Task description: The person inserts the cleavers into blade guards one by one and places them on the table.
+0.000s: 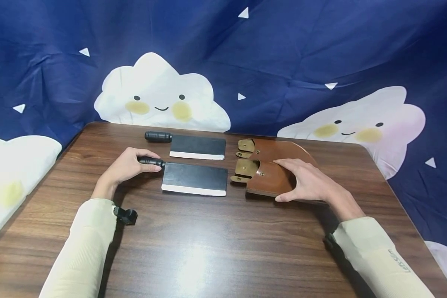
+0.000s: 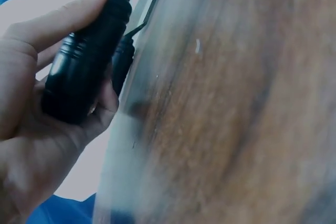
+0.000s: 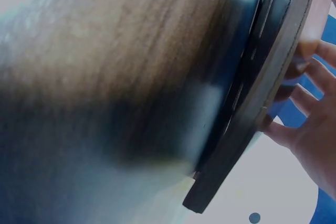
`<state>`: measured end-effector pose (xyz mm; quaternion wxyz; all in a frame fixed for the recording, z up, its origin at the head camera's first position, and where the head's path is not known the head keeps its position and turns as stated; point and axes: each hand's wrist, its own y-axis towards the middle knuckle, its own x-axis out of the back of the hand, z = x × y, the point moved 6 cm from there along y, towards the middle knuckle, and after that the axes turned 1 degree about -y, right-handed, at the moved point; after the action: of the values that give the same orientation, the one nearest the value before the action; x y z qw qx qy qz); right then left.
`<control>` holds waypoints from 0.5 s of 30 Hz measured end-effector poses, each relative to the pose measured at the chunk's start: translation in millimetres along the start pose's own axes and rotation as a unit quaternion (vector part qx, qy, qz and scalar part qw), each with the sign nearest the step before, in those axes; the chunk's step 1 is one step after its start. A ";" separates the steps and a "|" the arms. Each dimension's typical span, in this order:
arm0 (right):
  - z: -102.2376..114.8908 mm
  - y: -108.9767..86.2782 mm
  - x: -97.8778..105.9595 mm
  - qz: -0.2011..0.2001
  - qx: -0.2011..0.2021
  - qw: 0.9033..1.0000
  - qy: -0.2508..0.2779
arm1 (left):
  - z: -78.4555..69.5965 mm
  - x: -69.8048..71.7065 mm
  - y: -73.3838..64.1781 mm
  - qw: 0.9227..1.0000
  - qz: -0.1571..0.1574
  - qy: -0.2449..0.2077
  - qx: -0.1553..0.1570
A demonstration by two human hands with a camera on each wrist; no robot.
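My left hand [image 1: 123,167] grips the black ridged handle of the nearer cleaver [image 1: 194,177], thumb along one side and fingers curled round the other, as the left wrist view shows. Its dark blade with a white edge strip points right. At the right, my right hand [image 1: 308,181] spans the nearer brown leather sheath [image 1: 270,179], thumb at the near edge and fingertips on its upper surface. In the right wrist view the sheath's long side edge [image 3: 247,121] faces the camera. The sheath's open end with snap straps faces the blade's tip, a small gap apart.
Behind lies a second cleaver [image 1: 198,145], its handle also to the left. A second brown sheath [image 1: 277,150] lies behind the nearer one, partly covered by it. Everything is on a brown wooden table [image 1: 223,244]; a blue curtain [image 1: 268,54] with cloud faces hangs beyond its far edge.
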<state>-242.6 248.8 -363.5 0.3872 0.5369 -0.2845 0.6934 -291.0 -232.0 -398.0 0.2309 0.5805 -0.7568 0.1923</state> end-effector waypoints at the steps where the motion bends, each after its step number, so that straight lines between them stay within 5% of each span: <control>1: 0.5 0.2 0.0 0.001 0.003 1.000 -0.001 | -0.4 0.4 -0.5 1.000 -0.003 -0.003 -0.001; 9: 2.0 2.2 1.8 0.002 0.015 1.000 -0.016 | -7.9 4.8 -2.2 0.998 -0.035 -0.058 -0.017; 15: 4.3 4.7 2.1 0.001 0.020 1.000 -0.024 | -12.3 5.2 -1.0 0.997 -0.042 -0.054 -0.019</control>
<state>-244.6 243.2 -360.2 0.3686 0.5606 -0.2806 0.6864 -289.6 -229.4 -384.9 0.2084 0.6166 -0.7469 0.1360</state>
